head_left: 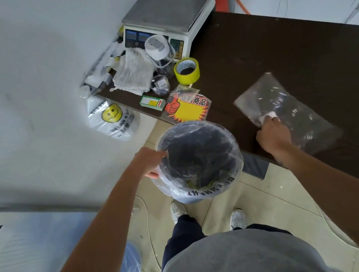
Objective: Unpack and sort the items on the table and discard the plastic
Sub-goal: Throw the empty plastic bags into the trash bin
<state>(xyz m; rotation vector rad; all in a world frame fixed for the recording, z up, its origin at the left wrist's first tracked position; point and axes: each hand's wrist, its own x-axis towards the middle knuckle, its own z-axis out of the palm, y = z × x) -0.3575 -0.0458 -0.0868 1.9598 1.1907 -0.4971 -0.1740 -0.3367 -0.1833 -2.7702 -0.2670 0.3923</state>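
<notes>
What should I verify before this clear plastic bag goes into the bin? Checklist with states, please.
1. Left hand grip on the bin rim: ok, fingers curl over it.
2. Bin mouth open, held beside the table edge: ok.
3. Right hand grip on the plastic bag: cannot tell; it is on the bag's near end, pinch unclear.
4. Bag emptied: cannot tell; glare hides the inside, a white label shows.
5. Path from bag to bin free of other items: ok; the sign pack lies beyond the bin.
6. Room in the bin: ok, only scraps low inside.
</notes>
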